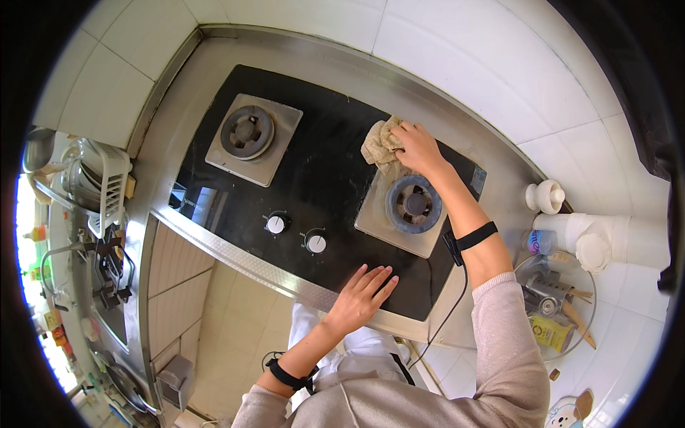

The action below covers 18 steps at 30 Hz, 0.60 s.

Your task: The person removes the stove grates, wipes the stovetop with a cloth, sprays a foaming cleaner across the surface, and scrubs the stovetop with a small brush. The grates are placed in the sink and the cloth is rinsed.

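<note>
My right hand (418, 147) grips a bunched beige cloth (381, 145) at the back of the right burner's square metal plate (369, 211). Just in front of it sits the round right burner (415, 202). Resting near the front edge of the black glass gas cooktop (321, 166), my left hand (362, 297) is flat, fingers spread, holding nothing. Two white-topped control knobs, the left one (276, 224) and the right one (316, 244), lie to its upper left. The left burner (246, 132) is farther off, on its own metal plate.
A stainless steel counter (160, 139) surrounds the cooktop, with tiled walls behind. To the right stand a white mortar (545, 196), white canisters (594, 251) and a glass lid (594, 310). A white dish rack (113, 182) is at left. A thin cable (452, 315) hangs from my right forearm's strap.
</note>
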Each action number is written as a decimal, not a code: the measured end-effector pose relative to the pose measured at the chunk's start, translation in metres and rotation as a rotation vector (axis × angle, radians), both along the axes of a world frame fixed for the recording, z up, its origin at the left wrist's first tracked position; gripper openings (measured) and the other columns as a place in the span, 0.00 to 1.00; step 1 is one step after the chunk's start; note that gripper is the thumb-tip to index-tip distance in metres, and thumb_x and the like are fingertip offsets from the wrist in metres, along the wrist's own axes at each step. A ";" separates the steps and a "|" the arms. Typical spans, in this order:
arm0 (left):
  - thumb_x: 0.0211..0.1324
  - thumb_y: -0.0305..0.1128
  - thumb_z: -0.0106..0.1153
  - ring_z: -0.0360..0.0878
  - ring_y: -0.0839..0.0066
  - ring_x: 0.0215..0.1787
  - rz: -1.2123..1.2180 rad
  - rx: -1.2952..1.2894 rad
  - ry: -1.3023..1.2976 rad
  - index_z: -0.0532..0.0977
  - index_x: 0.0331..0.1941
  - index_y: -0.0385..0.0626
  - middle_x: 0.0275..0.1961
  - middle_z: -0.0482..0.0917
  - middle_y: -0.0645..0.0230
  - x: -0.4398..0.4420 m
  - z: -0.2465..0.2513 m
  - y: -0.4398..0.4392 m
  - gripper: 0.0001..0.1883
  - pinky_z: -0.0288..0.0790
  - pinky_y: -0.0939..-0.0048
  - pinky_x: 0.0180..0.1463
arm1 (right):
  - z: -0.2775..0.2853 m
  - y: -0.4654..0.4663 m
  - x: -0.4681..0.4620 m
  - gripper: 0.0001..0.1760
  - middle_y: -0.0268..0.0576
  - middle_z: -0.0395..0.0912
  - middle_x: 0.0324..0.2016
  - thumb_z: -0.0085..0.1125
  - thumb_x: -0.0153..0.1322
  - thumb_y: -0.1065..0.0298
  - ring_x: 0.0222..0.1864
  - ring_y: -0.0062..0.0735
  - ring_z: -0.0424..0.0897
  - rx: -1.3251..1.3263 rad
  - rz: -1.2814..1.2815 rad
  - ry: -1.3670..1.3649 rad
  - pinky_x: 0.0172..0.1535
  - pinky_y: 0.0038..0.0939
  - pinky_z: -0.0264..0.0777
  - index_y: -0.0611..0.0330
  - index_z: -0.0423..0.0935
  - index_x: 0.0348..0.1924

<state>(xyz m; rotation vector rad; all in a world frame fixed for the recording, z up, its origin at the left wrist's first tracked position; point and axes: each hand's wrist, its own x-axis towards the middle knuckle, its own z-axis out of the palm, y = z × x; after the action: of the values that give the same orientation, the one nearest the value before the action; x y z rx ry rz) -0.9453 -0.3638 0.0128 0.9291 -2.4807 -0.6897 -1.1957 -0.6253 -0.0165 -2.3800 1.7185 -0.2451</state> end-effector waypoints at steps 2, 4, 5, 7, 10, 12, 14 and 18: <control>0.55 0.29 0.65 0.77 0.62 0.64 -0.003 -0.003 0.021 0.73 0.63 0.44 0.64 0.77 0.60 0.000 0.000 0.001 0.28 0.64 0.50 0.72 | 0.000 0.001 0.007 0.26 0.44 0.75 0.48 0.65 0.61 0.70 0.50 0.51 0.74 -0.029 0.012 -0.008 0.52 0.46 0.74 0.54 0.75 0.53; 0.54 0.27 0.64 0.78 0.63 0.63 -0.005 0.005 0.052 0.74 0.62 0.44 0.63 0.78 0.60 -0.002 -0.003 0.004 0.28 0.65 0.50 0.71 | 0.001 0.003 0.023 0.26 0.44 0.76 0.47 0.66 0.60 0.70 0.49 0.51 0.74 -0.062 0.046 -0.025 0.51 0.45 0.75 0.54 0.76 0.53; 0.54 0.26 0.63 0.78 0.63 0.62 -0.007 0.009 0.067 0.74 0.62 0.44 0.62 0.78 0.60 -0.003 -0.004 0.006 0.28 0.66 0.50 0.71 | 0.002 0.005 0.032 0.26 0.43 0.76 0.47 0.66 0.60 0.70 0.49 0.50 0.74 -0.038 0.072 0.008 0.51 0.45 0.75 0.54 0.76 0.53; 0.53 0.26 0.62 0.79 0.63 0.61 -0.035 -0.006 0.061 0.74 0.61 0.44 0.62 0.79 0.60 -0.003 0.001 0.005 0.28 0.66 0.49 0.71 | 0.004 0.011 0.050 0.27 0.42 0.76 0.48 0.67 0.59 0.70 0.50 0.50 0.75 0.020 0.127 0.068 0.50 0.45 0.76 0.53 0.76 0.53; 0.52 0.24 0.60 0.80 0.64 0.60 -0.055 -0.011 0.071 0.74 0.61 0.43 0.62 0.79 0.60 0.000 0.006 0.008 0.28 0.65 0.49 0.71 | 0.009 0.013 0.053 0.22 0.43 0.80 0.45 0.67 0.59 0.67 0.48 0.51 0.78 0.080 0.161 -0.037 0.48 0.46 0.77 0.55 0.79 0.47; 0.53 0.24 0.58 0.81 0.64 0.59 -0.055 -0.009 0.073 0.74 0.61 0.43 0.61 0.79 0.60 0.006 0.007 0.010 0.28 0.65 0.48 0.71 | 0.014 0.012 0.048 0.22 0.46 0.82 0.44 0.65 0.60 0.64 0.48 0.52 0.79 0.254 0.131 -0.145 0.49 0.48 0.76 0.55 0.79 0.48; 0.53 0.24 0.58 0.81 0.65 0.59 -0.049 -0.005 0.065 0.73 0.62 0.44 0.61 0.79 0.60 0.016 0.007 0.013 0.28 0.65 0.48 0.71 | 0.022 0.007 0.047 0.24 0.48 0.82 0.45 0.64 0.61 0.64 0.49 0.54 0.79 0.186 -0.013 -0.163 0.51 0.47 0.75 0.56 0.78 0.51; 0.53 0.24 0.58 0.83 0.67 0.56 -0.093 -0.007 0.063 0.72 0.63 0.45 0.61 0.80 0.61 0.036 0.001 0.017 0.30 0.64 0.47 0.72 | 0.016 0.018 0.045 0.22 0.47 0.80 0.50 0.65 0.62 0.71 0.52 0.53 0.77 0.005 -0.158 0.013 0.54 0.46 0.75 0.57 0.77 0.50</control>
<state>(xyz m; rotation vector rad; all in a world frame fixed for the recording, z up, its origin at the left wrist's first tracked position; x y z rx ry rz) -0.9089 -0.3472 0.0141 0.7809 -2.4816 -0.7283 -1.1504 -0.6074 -0.0004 -2.2492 1.9135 -0.2482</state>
